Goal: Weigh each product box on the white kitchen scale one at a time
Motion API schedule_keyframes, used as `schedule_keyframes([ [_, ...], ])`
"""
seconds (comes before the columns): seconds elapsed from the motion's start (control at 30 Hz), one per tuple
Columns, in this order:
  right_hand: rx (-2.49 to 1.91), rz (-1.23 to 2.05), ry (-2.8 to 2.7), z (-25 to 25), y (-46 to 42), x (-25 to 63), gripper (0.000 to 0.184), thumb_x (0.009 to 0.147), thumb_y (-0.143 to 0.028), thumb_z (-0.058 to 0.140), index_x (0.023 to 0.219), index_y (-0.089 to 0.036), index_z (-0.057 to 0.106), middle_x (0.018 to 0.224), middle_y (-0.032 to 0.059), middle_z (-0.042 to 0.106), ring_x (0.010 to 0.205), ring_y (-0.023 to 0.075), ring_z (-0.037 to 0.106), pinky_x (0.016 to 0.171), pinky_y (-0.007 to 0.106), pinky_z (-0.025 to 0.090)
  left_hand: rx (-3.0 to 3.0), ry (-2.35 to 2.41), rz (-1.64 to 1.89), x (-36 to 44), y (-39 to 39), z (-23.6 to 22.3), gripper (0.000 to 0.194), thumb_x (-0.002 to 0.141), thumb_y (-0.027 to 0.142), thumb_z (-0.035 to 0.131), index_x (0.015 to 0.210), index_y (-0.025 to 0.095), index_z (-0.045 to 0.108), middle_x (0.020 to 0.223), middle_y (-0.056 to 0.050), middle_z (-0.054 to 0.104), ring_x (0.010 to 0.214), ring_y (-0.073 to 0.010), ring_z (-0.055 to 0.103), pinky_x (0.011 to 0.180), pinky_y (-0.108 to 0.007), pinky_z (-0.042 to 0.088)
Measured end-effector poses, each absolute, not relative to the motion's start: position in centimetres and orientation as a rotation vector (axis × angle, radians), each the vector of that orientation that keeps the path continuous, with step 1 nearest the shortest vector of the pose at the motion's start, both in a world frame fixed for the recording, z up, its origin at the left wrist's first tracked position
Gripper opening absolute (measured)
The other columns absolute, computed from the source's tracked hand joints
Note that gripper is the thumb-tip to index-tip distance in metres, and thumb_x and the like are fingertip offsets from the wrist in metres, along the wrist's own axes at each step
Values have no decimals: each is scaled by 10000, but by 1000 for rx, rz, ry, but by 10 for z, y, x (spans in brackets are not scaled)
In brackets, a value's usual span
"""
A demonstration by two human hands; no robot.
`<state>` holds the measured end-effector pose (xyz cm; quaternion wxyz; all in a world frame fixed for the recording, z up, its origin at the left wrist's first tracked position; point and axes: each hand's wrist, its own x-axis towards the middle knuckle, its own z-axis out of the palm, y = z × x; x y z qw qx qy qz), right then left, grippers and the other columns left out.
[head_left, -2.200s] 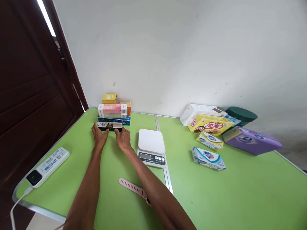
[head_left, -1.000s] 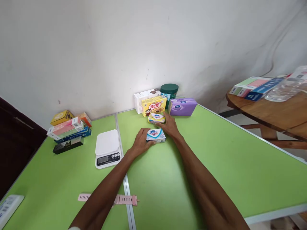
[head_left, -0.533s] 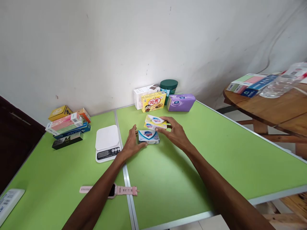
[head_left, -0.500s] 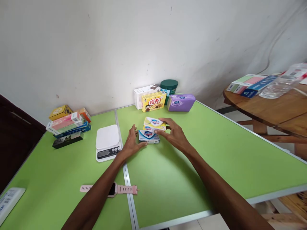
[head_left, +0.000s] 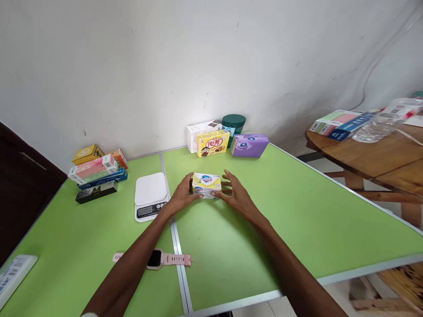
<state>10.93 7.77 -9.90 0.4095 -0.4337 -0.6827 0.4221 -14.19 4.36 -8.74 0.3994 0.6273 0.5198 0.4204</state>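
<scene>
Centrally, yellow soap box is resting on white box; your left hand is curving round one end, pinch unclear; your right hand is facing it, spread.

Diffuse, bright light; wall beyond left hand pale. Soft shadow on table beneath right hand; bottle far to its right blurred, stretched.
</scene>
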Motion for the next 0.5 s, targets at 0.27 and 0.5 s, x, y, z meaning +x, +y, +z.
schedule_keyframes([
  [0.27, -1110, 1208, -1773, -90, 78, 107, 1013, 676, -474, 933, 1575, -263, 517, 1426, 139, 721, 1155, 348, 758, 945, 497, 672, 1643, 1280, 1061, -140, 49, -83, 715, 669, 325, 976, 1298, 208, 657, 1267, -120, 715, 1183, -315, 676, 1030, -495, 581],
  [0.5, -1153, 1272, -1849, -55, 75, 99, 576, 623, -407, 937, 1115, -261, 673, 1155, 91, 833, 973, 331, 802, 853, 472, 681, 1702, 1296, 1020, -150, 32, -56, 658, 673, 382, 980, 1221, 179, 679, 1226, -137, 698, 1124, -316, 675, 954, -492, 613],
])
